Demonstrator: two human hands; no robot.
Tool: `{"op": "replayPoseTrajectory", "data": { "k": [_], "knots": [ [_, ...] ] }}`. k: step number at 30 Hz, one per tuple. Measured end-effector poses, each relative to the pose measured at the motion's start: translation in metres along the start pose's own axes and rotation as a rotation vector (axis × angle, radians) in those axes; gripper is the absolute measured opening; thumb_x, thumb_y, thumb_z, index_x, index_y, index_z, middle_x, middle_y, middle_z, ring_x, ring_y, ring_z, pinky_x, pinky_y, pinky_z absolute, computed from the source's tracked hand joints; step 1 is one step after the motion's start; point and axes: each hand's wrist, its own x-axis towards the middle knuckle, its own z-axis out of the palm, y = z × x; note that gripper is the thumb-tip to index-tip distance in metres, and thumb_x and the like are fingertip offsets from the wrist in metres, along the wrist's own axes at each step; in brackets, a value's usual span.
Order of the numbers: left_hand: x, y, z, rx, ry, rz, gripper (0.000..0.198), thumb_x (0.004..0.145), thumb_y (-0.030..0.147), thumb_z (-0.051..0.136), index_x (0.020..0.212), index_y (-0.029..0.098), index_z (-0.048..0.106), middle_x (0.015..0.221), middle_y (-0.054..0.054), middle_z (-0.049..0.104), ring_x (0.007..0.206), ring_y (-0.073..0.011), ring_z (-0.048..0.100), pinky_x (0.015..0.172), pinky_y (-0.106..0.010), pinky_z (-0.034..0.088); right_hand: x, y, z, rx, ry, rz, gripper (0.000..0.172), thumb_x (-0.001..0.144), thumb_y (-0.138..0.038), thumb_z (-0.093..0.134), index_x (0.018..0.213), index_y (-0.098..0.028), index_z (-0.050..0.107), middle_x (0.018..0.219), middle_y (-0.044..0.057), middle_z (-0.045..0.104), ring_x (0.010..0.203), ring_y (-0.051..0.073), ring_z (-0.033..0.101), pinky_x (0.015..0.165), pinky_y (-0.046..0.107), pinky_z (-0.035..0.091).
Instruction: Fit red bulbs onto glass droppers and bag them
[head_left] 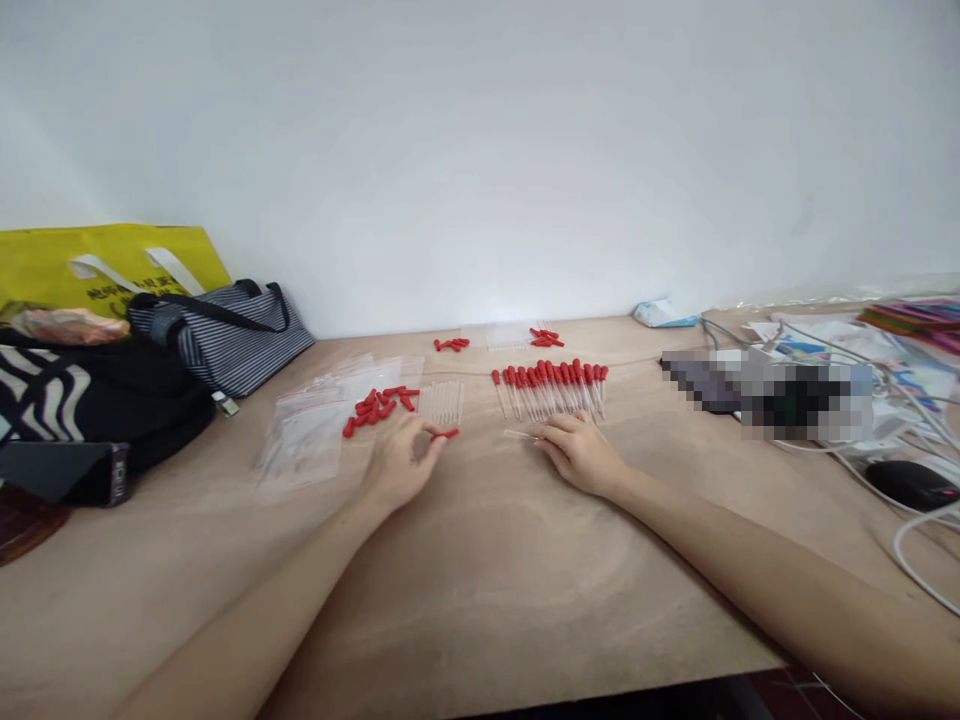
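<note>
My left hand (pixel 405 460) pinches a red rubber dropper bulb (pixel 445 434) between thumb and fingers, just above the table. In my right hand (pixel 577 452) is a thin clear pipette tube (pixel 519 434), its end pointing left toward the bulb; the two are apart. Behind my right hand lies a row of droppers with red bulbs (pixel 551 375) fitted on clear tubes. Close to my left hand are a pile of loose red bulbs (pixel 373 408) and a row of bare clear tubes (pixel 442 400).
Clear plastic bags (pixel 304 435) lie left of the bulbs. More red bulbs (pixel 452 344) and tubes (pixel 508 336) are near the wall. A striped bag (pixel 225 335) and yellow bag (pixel 112 265) stand left. Cables, a black mouse (pixel 911 484) and a tissue pack (pixel 666 313) are at right.
</note>
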Motion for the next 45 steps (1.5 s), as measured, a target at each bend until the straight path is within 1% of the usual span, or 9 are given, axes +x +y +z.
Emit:
{"op": "replayPoseTrajectory", "data": {
  "k": [2,4,8,14,19,25,30,34,45],
  "knots": [
    [-0.005,0.013,0.008,-0.087,-0.097,0.046,0.01,0.078,0.026,0.048,0.077,0.019,0.055,0.08,-0.003,0.057,0.079,-0.018,0.053,0.073,-0.032,0.042,0.001,-0.005,0.001,0.027,-0.031,-0.04,0.025,0.087,-0.025,0.038,0.094,-0.018,0.061,0.086,0.007,0.06,0.082,0.017,0.052,0.072,0.031,0.029],
    [-0.009,0.02,0.013,-0.128,-0.151,0.056,0.009,0.077,0.024,0.048,0.076,0.018,0.054,0.079,-0.003,0.056,0.078,-0.0173,0.053,0.072,-0.032,0.043,0.0,-0.007,0.003,0.065,-0.051,-0.068,0.025,0.086,-0.025,0.039,0.094,-0.019,0.062,0.086,0.007,0.059,0.082,0.017,0.052,0.073,0.031,0.03],
    [-0.01,0.02,0.016,-0.154,-0.185,0.036,0.008,0.077,0.023,0.049,0.076,0.017,0.054,0.078,-0.003,0.056,0.077,-0.0174,0.053,0.072,-0.033,0.043,-0.001,-0.005,0.006,0.147,-0.051,-0.097,0.023,0.085,-0.025,0.042,0.095,-0.02,0.062,0.086,0.006,0.059,0.082,0.017,0.051,0.073,0.031,0.034],
    [-0.008,0.018,0.017,-0.184,-0.224,0.06,0.016,0.075,0.027,0.054,0.089,0.019,0.059,0.088,-0.004,0.057,0.086,-0.0185,0.053,0.077,-0.033,0.042,0.002,0.0,0.01,0.258,-0.051,-0.088,0.018,0.084,-0.023,0.045,0.09,-0.018,0.061,0.086,0.006,0.059,0.083,0.017,0.051,0.073,0.03,0.038],
    [-0.004,0.022,0.021,-0.194,-0.203,0.056,0.008,0.077,0.022,0.05,0.075,0.017,0.056,0.079,-0.002,0.057,0.077,-0.0163,0.053,0.072,-0.031,0.042,0.004,-0.003,0.011,0.301,-0.012,-0.046,0.011,0.082,-0.019,0.045,0.081,-0.018,0.055,0.081,0.005,0.059,0.078,0.017,0.052,0.07,0.03,0.038],
    [-0.006,0.025,0.022,-0.245,-0.156,0.022,0.007,0.081,0.021,0.045,0.084,0.018,0.05,0.08,-0.001,0.059,0.076,-0.0158,0.054,0.07,-0.029,0.041,0.003,-0.012,0.008,0.311,0.066,0.011,0.003,0.081,-0.018,0.046,0.079,-0.018,0.048,0.072,0.002,0.056,0.064,0.013,0.049,0.066,0.029,0.034],
    [-0.006,0.025,0.022,-0.197,-0.149,0.064,0.01,0.08,0.021,0.048,0.088,0.02,0.055,0.084,0.0,0.062,0.082,-0.0168,0.055,0.079,-0.034,0.037,0.003,-0.013,0.01,0.297,0.064,-0.012,0.004,0.081,-0.018,0.045,0.08,-0.018,0.048,0.073,0.001,0.056,0.065,0.013,0.049,0.069,0.03,0.03],
    [-0.004,0.024,0.024,-0.149,-0.185,0.108,0.018,0.083,0.021,0.046,0.096,0.024,0.058,0.088,0.0,0.065,0.086,-0.017,0.055,0.084,-0.037,0.032,0.003,-0.015,0.012,0.298,0.074,-0.003,0.004,0.081,-0.018,0.044,0.079,-0.018,0.048,0.073,0.001,0.057,0.064,0.013,0.049,0.069,0.03,0.029],
    [-0.005,0.025,0.026,-0.144,-0.181,0.145,0.019,0.084,0.025,0.044,0.091,0.023,0.061,0.085,0.0,0.066,0.084,-0.0166,0.057,0.082,-0.037,0.031,0.004,-0.018,0.012,0.275,0.085,0.003,0.005,0.082,-0.019,0.045,0.079,-0.018,0.048,0.073,0.0,0.058,0.064,0.012,0.049,0.069,0.029,0.027]
  ]
}}
